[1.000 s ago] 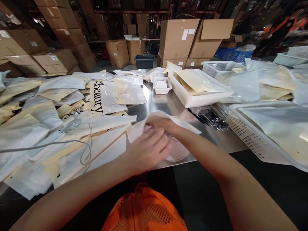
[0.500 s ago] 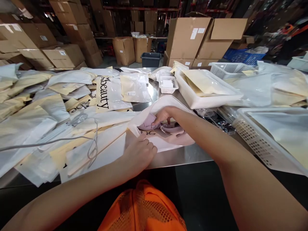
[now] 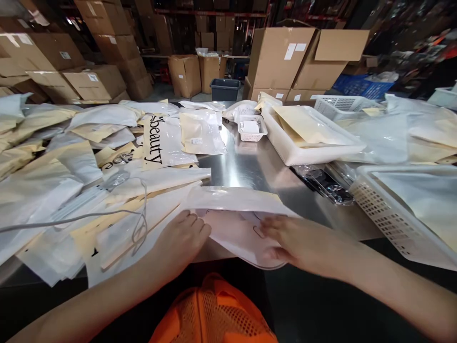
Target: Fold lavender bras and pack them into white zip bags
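Note:
A whitish plastic mailing bag lies in front of me with its mouth toward me, its near flap hanging over the table edge. My left hand is closed on the left side of the bag's mouth, knuckles up. At the right side, my right hand rests on the pale flap, fingers stretched and thumb apart, slightly blurred. Faint dark lines of print show near its fingertips. Whatever lies inside the bag is hidden. To the left lie flat mailing bags and a grey cable.
Filled bags cover the table's left and back. A small white basket, a white tray and a perforated basket stand to the right, beside black items in clear wrap. Cardboard boxes are stacked behind.
My right hand has come out of the bag and moved down to its right side. The bag has moved toward me, its mouth lies flatter, and the lilac item inside no longer shows.

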`<state>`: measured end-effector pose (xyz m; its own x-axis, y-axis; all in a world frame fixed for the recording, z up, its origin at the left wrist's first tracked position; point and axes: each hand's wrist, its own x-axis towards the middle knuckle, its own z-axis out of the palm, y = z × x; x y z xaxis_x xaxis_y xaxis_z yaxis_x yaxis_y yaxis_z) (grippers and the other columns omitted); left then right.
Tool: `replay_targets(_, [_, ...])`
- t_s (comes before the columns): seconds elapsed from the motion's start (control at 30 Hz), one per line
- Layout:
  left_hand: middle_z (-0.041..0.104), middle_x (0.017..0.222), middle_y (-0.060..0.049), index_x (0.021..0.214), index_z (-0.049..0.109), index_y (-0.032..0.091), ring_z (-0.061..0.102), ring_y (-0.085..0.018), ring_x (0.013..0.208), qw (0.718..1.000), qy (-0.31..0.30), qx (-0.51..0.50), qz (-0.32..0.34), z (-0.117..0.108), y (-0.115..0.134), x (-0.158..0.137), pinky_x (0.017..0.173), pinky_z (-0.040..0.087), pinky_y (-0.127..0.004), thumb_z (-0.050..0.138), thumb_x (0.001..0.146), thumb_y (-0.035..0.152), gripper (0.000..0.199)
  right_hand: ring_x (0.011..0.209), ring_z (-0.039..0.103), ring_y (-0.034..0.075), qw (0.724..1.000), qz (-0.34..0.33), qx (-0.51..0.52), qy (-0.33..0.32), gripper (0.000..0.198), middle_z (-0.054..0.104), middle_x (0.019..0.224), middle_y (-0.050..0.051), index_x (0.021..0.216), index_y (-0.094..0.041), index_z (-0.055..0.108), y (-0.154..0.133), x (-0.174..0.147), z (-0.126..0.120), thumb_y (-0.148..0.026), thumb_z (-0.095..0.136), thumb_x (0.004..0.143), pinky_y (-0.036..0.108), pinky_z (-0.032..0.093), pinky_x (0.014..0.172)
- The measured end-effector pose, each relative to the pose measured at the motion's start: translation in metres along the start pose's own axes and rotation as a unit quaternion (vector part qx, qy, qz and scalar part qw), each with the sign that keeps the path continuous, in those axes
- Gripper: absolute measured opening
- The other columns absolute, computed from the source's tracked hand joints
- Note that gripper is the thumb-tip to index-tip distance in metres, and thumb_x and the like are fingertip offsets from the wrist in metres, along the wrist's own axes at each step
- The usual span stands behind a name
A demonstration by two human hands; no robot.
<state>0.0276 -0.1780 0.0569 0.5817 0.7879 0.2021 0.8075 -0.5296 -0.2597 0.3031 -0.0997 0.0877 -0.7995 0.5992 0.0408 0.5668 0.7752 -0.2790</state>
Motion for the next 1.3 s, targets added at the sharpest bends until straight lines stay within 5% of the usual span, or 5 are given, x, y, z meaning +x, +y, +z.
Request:
replay_targets(0.27, [0.064,0.098,-0.007,0.093,0.063,0.019,0.056,-0.023,0.093,0.986,0.162,-0.038,-0.025,-0.015,-0.049,0.001,0.076,0.049,-0.034,0.045,0.094,0.011,0.020,0.130,0.053,0.027,0.954,-0.061,-0.139,0.257,0.032,0.060,0.134,0.008,0.108,-0.030,0.071,0.038,-0.088,-0.005,-0.010,0.052,0.091,0.039,0.054,0.093])
replay_targets(0.67, [0.053,0.145,-0.012,0.140,0.050,0.021,0.040,-0.037,0.137,0.980,0.120,-0.117,-0.106,-0.039,0.058,0.031,0.101,0.036,-0.056,0.061,0.087,0.057,0.065,0.081,0.071,0.016,0.925,0.048,0.002,0.378,0.030,0.073,0.092,0.001,0.110,-0.028,0.064,0.009,-0.092,0.038,-0.009,0.063,0.087,0.027,0.058,0.072])
replay_targets(1.0, [0.072,0.102,-0.008,0.114,0.062,0.016,0.067,-0.021,0.102,0.946,0.194,-0.254,-0.061,0.066,0.090,-0.043,0.081,0.059,-0.030,0.043,0.088,0.003,0.035,0.093,0.063,0.033,0.827,0.294,-0.228,0.421,0.015,0.067,0.100,0.014,0.100,-0.018,0.063,0.051,-0.119,0.091,-0.015,0.058,0.086,0.050,0.050,0.082])
replay_targets(1.2, [0.057,0.067,-0.002,0.069,0.052,0.022,0.058,-0.017,0.063,0.767,0.150,-0.513,-0.355,0.085,0.108,-0.073,0.055,0.050,-0.029,0.054,0.090,0.040,0.028,0.056,0.054,0.016,0.887,0.205,0.241,0.336,0.009,0.058,0.064,0.000,0.076,-0.024,0.059,-0.058,-0.096,0.164,-0.026,0.060,0.085,0.028,0.042,0.054])
replay_targets(1.3, [0.048,0.050,0.003,0.065,0.050,0.020,0.045,-0.012,0.039,0.546,-0.076,-0.708,-0.441,0.090,0.107,-0.075,0.038,0.029,-0.024,0.048,0.085,0.070,0.054,0.046,0.042,0.012,0.777,0.304,0.542,0.104,0.049,0.046,0.052,-0.001,0.060,-0.021,0.053,-0.093,-0.079,0.193,-0.063,0.049,0.087,0.026,0.031,0.044])
